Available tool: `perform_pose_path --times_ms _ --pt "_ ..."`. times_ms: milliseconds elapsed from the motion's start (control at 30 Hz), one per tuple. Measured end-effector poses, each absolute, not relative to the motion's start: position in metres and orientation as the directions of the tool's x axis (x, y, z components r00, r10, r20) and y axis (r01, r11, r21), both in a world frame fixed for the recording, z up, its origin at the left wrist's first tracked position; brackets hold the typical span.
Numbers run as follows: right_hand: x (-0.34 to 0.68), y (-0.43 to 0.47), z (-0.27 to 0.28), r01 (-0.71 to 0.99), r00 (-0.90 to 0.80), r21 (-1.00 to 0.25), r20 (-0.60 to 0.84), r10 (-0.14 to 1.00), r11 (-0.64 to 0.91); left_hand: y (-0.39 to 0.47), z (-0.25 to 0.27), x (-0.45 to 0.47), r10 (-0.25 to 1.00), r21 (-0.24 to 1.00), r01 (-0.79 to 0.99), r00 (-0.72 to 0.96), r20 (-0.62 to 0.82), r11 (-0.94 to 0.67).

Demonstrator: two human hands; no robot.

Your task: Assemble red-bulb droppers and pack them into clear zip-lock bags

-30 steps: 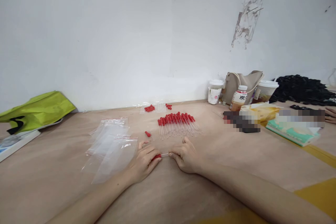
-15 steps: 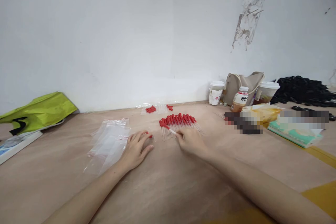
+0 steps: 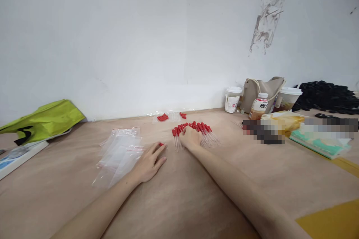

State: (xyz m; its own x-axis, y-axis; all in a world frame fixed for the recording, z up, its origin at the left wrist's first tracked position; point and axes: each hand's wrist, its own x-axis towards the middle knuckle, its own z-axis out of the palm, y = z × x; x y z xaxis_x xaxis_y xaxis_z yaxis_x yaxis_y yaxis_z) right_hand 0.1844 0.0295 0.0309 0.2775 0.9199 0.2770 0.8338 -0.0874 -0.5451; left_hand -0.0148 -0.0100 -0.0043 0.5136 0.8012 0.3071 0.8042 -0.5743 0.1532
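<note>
A row of droppers (image 3: 209, 130) with red rubber bulbs and thin clear stems lies on the brown-covered table. My right hand (image 3: 192, 136) is over the row's left half, its fingers pinched at one dropper's red bulb; the fingertips partly hide the stem. My left hand (image 3: 150, 162) lies on the table to the left, fingers loosely stretched, thumb apart. By its fingertips rests a small red bulb (image 3: 161, 144) with a clear stem. Clear zip bags (image 3: 119, 149) lie stacked just left of that hand.
Loose red bulbs (image 3: 162, 117) and clear stems (image 3: 175, 117) lie on plastic by the wall. To the right stand a lidded cup (image 3: 232, 101), a bottle (image 3: 258, 106), a beige bag (image 3: 251, 89) and a tissue pack (image 3: 319, 143). A lime-green bag (image 3: 53, 117) is at left.
My right hand has moved left over the row, and the dropper it held at a slant above the row no longer stands out. My left hand has stayed nearly in place.
</note>
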Motion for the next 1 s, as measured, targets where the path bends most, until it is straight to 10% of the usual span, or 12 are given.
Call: perform_pose_path --times_ms 567,1000 --pt "0.170 0.021 0.028 0.922 0.021 -0.361 0.413 0.910 0.143 -0.010 -0.002 -0.013 0.754 0.143 0.767 0.547 0.364 -0.625" --pt "0.125 0.045 0.032 0.944 -0.028 -0.317 0.188 0.982 0.087 -0.015 0.006 -0.007 0.732 0.187 0.739 0.535 0.421 -0.647"
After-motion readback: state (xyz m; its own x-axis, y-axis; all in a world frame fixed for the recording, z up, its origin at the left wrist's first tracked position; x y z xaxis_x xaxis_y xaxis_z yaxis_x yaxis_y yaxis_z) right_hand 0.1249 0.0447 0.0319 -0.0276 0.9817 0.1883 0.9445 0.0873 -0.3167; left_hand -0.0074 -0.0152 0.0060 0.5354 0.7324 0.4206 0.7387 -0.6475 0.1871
